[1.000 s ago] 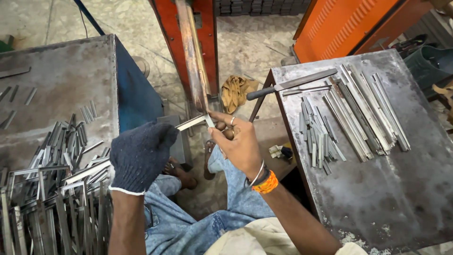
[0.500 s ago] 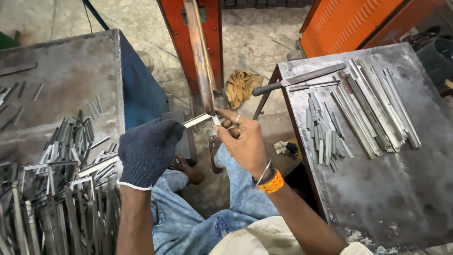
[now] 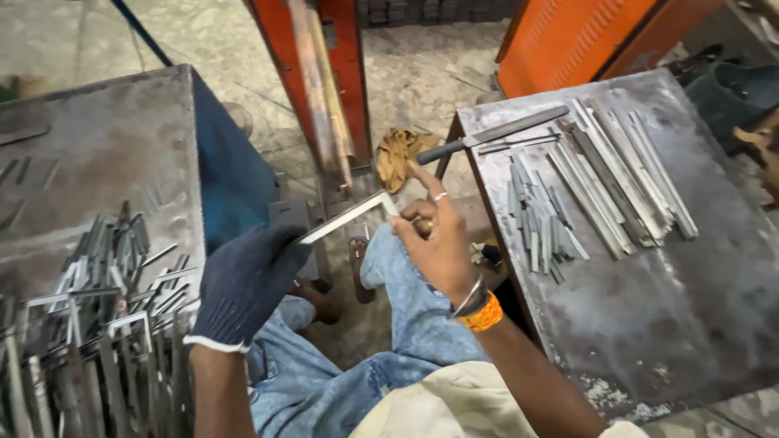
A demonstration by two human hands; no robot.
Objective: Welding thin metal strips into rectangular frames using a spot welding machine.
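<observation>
My left hand (image 3: pixel 243 284), in a dark knit glove, grips one end of a thin bent metal strip (image 3: pixel 349 215). The bare fingers of my right hand (image 3: pixel 434 235), which wears a ring and an orange wristband, pinch the strip's other end at its corner. The strip hangs in the air between two metal tables, above my knees in blue jeans (image 3: pixel 389 357). A pile of similar bent metal frames (image 3: pixel 89 324) lies on the left table (image 3: pixel 97 146), just beside my left hand.
The right table (image 3: pixel 665 308) carries flat metal strips (image 3: pixel 617 182), shorter strips (image 3: pixel 540 223) and a long file with a dark handle (image 3: pixel 495 134). An orange upright post (image 3: pixel 316 81) stands ahead, a yellowish rag (image 3: pixel 398 154) on the floor and an orange machine (image 3: pixel 584 40) behind.
Both hands have drawn the strip slightly down and toward me. My right hand's fingers have spread more over its corner. The view has shifted a little.
</observation>
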